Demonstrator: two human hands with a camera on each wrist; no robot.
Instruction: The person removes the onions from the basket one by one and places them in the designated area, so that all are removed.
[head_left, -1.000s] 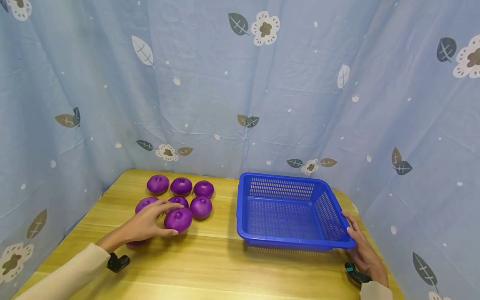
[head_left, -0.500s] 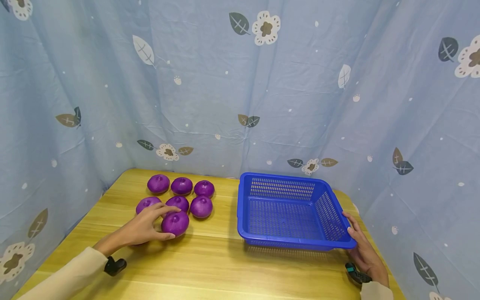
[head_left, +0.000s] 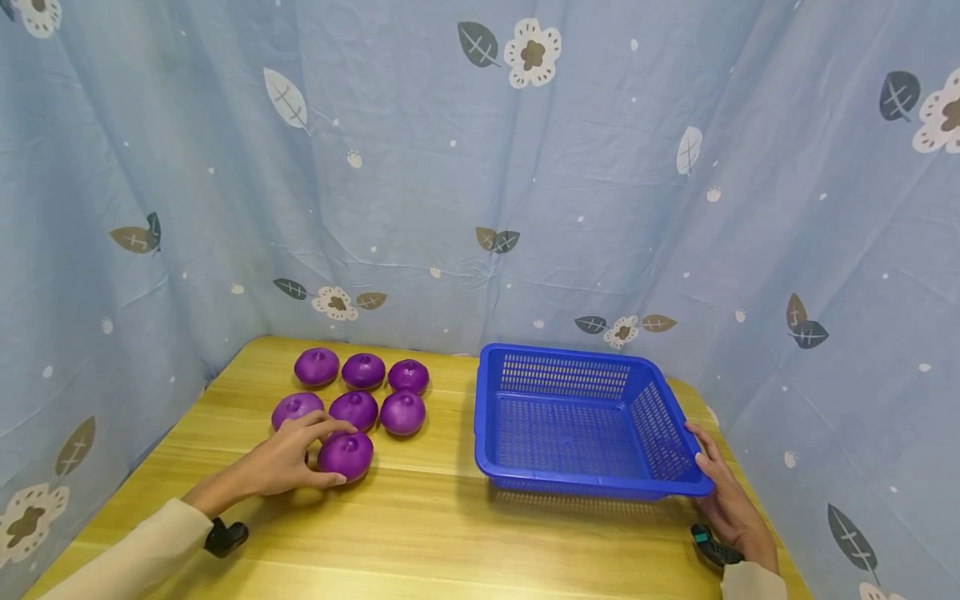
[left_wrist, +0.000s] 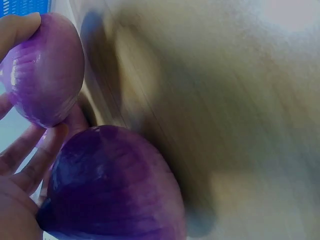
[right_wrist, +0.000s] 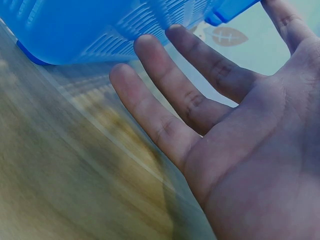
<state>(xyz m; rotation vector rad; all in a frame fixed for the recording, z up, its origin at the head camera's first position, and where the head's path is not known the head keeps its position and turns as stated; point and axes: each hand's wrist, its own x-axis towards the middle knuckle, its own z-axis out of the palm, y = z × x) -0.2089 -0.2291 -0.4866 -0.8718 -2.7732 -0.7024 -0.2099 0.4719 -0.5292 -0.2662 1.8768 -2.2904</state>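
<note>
My left hand (head_left: 288, 458) grips a purple onion (head_left: 347, 456), thumb on the near side and fingers over the far side. In the left wrist view the gripped onion (left_wrist: 47, 70) sits among the fingertips, close over the table. A second onion (left_wrist: 117, 185) lies near the palm there; in the head view the hand mostly hides it. My right hand (head_left: 723, 492) holds the right rim of a blue plastic basket (head_left: 592, 483), thumb at the rim. The right wrist view shows several fingers (right_wrist: 160, 75) stretched out below, close to the basket's slotted outer wall.
Several more onions stand in two rows behind the left hand, among them a back-left onion (head_left: 317, 367) and a middle-row onion (head_left: 402, 413). The basket stands right of them on the yellow wooden table (head_left: 450, 533). A blue patterned curtain (head_left: 420, 183) encloses the back and sides.
My left hand has moved slightly left and toward the near edge with its onion, uncovering more of the middle-row onion behind. The right hand and basket stay put.
</note>
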